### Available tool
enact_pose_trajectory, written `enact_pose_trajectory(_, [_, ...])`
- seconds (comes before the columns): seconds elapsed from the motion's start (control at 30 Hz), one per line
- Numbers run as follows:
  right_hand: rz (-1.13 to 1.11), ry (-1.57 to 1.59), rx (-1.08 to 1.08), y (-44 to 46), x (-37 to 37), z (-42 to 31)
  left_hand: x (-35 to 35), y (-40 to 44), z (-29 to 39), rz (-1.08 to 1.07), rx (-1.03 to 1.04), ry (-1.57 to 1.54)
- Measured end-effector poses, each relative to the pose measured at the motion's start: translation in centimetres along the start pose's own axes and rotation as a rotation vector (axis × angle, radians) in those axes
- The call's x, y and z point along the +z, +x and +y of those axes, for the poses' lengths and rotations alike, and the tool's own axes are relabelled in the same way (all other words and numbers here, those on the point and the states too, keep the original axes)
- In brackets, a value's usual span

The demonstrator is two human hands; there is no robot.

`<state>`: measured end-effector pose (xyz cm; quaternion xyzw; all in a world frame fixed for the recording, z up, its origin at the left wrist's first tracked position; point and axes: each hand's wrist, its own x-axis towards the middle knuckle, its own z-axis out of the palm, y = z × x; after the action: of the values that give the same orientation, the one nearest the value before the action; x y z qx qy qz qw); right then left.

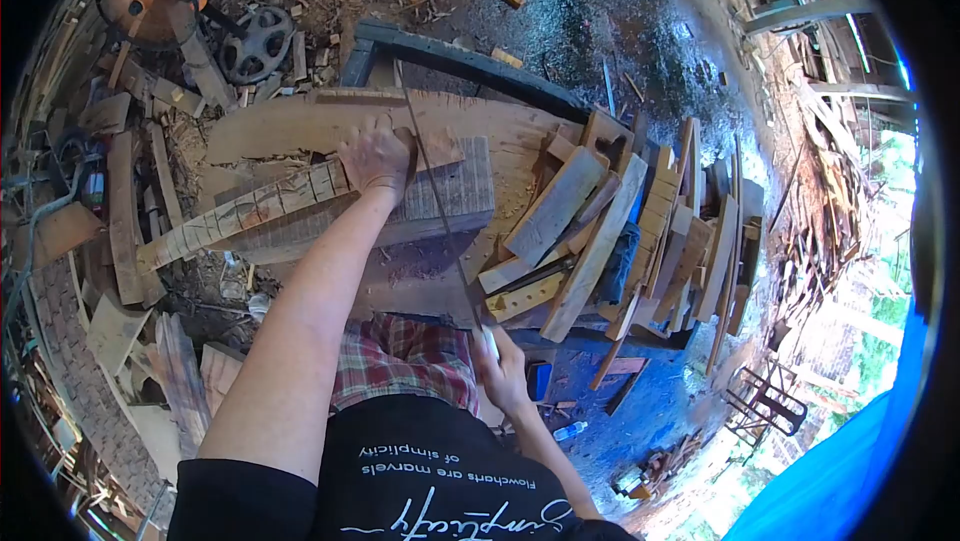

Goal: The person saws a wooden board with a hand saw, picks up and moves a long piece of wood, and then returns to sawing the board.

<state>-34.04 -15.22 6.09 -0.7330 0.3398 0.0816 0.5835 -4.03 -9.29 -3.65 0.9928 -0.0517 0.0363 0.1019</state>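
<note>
My left hand (376, 157) is closed over the right part of a long curved wooden strip (260, 206) with dark cross marks, holding it down on a thick wooden block (455, 191). My right hand (503, 373) is wrapped round the pale handle (488, 343) of a handsaw near my waist. Its long thin blade (446, 226) runs up and away across the strip, just right of my left hand. Whether the teeth have entered the wood cannot be made out. Beneath the block lies a wide wooden board (270, 131).
Many cut wooden pieces (560, 203) are heaped to the right on the work surface. A dark beam (470, 63) crosses behind the board. A fan (146, 6) and a spoked wheel (257, 45) stand at the upper left, among scraps. A bottle (571, 430) lies at the lower right.
</note>
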Motion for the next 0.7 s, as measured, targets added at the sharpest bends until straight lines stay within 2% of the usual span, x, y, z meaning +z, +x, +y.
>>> enact_pose_trajectory(0.1, [-0.031,-0.01,-0.056,2.4,0.1,0.0,-0.1,-0.4,-0.1,-0.031,0.0,-0.007])
enact_pose_trajectory(0.2, [0.006,-0.01,-0.139,10.7,2.9,-2.5,1.6,-0.2,-0.8,0.005,0.019,0.026])
enact_pose_trajectory(0.3, [0.02,0.089,-0.109,10.5,3.3,-3.3,1.2,-0.1,-0.9,0.026,0.032,0.022])
enact_pose_trajectory(0.4, [0.01,-0.028,-0.082,3.6,1.0,-0.1,0.6,-0.1,-0.3,0.019,0.02,-0.013])
enact_pose_trajectory(0.43, [0.047,-0.154,-0.227,1.5,0.7,2.5,0.7,-0.2,-0.3,0.021,0.016,0.014])
enact_pose_trajectory(0.47, [0.004,-0.062,-0.05,0.0,-0.1,0.4,0.5,-0.1,-0.3,0.013,0.002,0.008])
enact_pose_trajectory(0.57, [-0.035,0.02,-0.045,3.9,0.7,0.0,0.3,-0.1,-0.2,-0.029,0.024,0.026])
enact_pose_trajectory(0.63, [-0.008,-0.042,-0.189,9.6,2.3,-2.3,0.9,-0.2,-0.4,0.039,0.024,-0.007])
enact_pose_trajectory(0.7, [-0.017,-0.001,-0.138,11.1,3.4,-3.2,1.1,-0.3,-0.8,0.041,0.016,-0.005])
